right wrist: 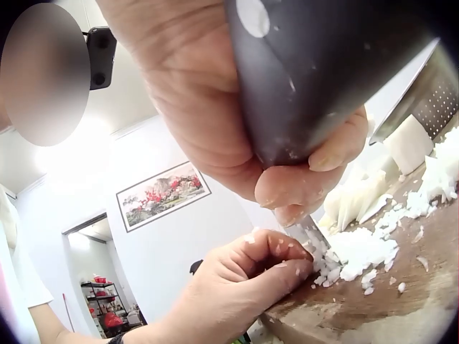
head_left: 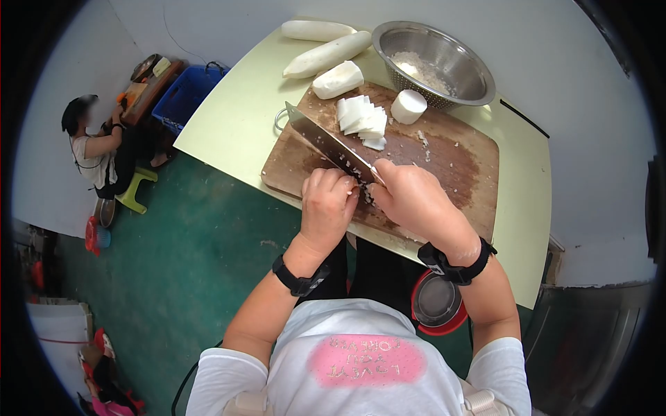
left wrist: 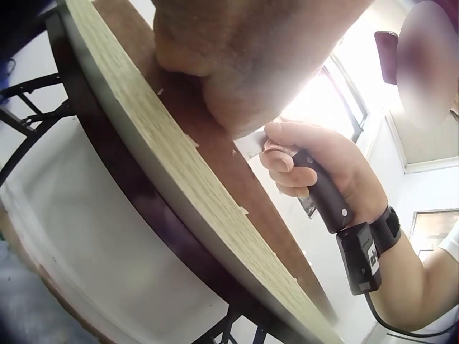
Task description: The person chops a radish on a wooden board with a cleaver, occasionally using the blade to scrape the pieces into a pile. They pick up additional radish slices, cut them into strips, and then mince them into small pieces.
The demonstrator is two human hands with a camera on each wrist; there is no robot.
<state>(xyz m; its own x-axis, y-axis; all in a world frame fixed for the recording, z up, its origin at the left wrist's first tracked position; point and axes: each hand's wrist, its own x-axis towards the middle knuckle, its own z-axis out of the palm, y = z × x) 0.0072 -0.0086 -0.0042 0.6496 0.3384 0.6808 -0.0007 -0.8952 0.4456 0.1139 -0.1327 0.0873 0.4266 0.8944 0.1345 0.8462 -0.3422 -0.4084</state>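
My right hand [head_left: 416, 201] grips the dark handle of a cleaver [head_left: 326, 142], its broad blade slanting toward the far left across the wooden cutting board [head_left: 458, 152]. Close against the near side of the blade, the curled fingers of my left hand [head_left: 326, 204] hold white radish, which they mostly hide. Finely chopped radish [right wrist: 362, 251] lies in a heap on the blade's other side, with crumbs on both hands. Beyond the blade are overlapping radish slices [head_left: 362, 118], a short round chunk [head_left: 408, 107] and a larger peeled piece [head_left: 338, 80].
A perforated metal colander [head_left: 479, 87] with chopped white bits stands at the back of the pale table [head_left: 229, 125]. Two whole radishes [head_left: 326, 55] lie at the far edge. Another person [head_left: 97, 149] sits at the left near a blue crate [head_left: 184, 97]. A red basin [head_left: 444, 326] is below the table.
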